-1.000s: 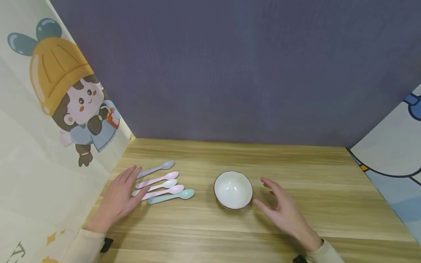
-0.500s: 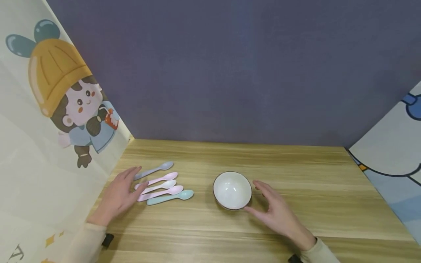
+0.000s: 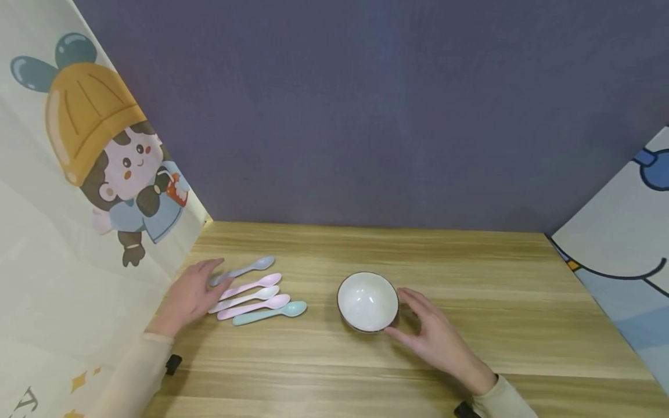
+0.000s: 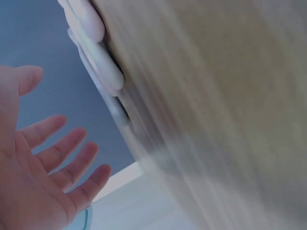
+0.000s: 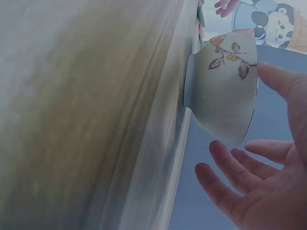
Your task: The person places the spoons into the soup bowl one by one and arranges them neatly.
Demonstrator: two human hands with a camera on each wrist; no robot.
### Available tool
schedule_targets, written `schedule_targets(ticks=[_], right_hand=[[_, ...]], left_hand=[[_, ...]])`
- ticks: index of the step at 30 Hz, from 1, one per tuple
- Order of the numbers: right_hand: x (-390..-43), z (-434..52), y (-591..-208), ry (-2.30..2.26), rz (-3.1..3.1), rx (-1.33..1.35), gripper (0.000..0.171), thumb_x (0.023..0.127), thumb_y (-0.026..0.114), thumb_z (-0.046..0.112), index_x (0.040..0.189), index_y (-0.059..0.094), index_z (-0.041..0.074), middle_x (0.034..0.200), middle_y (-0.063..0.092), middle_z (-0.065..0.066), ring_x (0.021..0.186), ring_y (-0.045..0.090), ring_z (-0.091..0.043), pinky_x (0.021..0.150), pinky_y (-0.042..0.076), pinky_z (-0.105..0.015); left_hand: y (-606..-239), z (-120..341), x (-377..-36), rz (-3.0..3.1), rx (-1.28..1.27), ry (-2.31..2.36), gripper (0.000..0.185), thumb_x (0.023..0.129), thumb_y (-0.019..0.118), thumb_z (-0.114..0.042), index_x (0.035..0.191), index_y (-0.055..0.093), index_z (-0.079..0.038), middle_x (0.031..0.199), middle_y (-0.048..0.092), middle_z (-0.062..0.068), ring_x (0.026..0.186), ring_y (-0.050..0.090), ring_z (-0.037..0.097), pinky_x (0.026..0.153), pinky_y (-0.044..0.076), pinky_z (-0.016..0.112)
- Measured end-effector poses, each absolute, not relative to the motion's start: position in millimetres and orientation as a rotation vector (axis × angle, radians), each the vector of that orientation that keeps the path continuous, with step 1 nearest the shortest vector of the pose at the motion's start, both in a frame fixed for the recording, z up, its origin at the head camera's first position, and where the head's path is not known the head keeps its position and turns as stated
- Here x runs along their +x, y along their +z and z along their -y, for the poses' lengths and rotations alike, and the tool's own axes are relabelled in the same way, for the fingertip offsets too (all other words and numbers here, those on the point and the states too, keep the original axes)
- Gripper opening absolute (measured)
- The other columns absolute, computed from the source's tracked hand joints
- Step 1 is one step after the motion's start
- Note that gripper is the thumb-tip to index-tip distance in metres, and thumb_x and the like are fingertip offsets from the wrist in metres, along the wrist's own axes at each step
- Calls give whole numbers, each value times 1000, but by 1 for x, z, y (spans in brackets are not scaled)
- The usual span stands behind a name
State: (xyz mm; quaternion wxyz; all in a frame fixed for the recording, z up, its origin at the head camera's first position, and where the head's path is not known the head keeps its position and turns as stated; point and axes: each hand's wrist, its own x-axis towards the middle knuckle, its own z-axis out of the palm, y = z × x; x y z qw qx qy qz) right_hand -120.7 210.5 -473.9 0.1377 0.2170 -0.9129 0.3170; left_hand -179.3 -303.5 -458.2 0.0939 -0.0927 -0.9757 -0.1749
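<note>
Wooden counter [image 3: 470, 278] backed by a grey-purple wall, cartoon-printed panels on either side. White bowl [image 3: 368, 302] stands upright and empty at mid-counter. Left of the bowl, five pastel spoons [image 3: 258, 291] lie in a row, bowls of the spoons towards it. Left hand [image 3: 190, 295] rests open, fingers extended, at the spoon handles; no spoon gripped. Right hand [image 3: 428, 337] is open, fingers spread just beside the bowl's right wall; contact cannot be confirmed. Judged: nothing moved into the bowl; all five spoons remain outstanding
</note>
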Motion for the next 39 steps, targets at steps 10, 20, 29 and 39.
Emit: schedule_targets(ticks=[10, 20, 29, 39], right_hand=[[-124, -209, -476, 976, 2639, 676, 77, 80, 96, 28, 146, 62, 6, 147, 64, -13, 112, 72, -21, 90, 64, -45], [-126, -211, -477, 1040, 2669, 663, 75, 82, 95, 31, 146, 62, 9, 147, 64, -8, 105, 73, -13, 91, 64, -45], [-127, -211, -477, 1083, 2685, 654, 77, 81, 95, 29, 148, 61, 8, 147, 65, -9, 104, 75, -14, 89, 64, -43], [-129, -213, -477, 1090, 2714, 620, 78, 83, 94, 35, 149, 61, 11, 147, 65, -7, 105, 75, -13, 89, 64, -42]], left_hand=[[-462, 308, -193, 2964, -305, -560, 62, 107, 59, -44, 147, 59, 4, 146, 59, 34, 136, 53, 56, 114, 42, 69], [-465, 308, -203, 2983, -340, -585, 56, 103, 69, -34, 143, 62, 5, 142, 62, 33, 132, 57, 55, 110, 46, 68], [-473, 311, -210, 2994, -373, -573, 47, 98, 75, -29, 133, 71, 2, 129, 72, 27, 116, 68, 46, 98, 54, 62], [-474, 311, -216, 2981, -397, -531, 26, 97, 75, -16, 116, 79, 1, 121, 74, 25, 114, 69, 47, 98, 55, 62]])
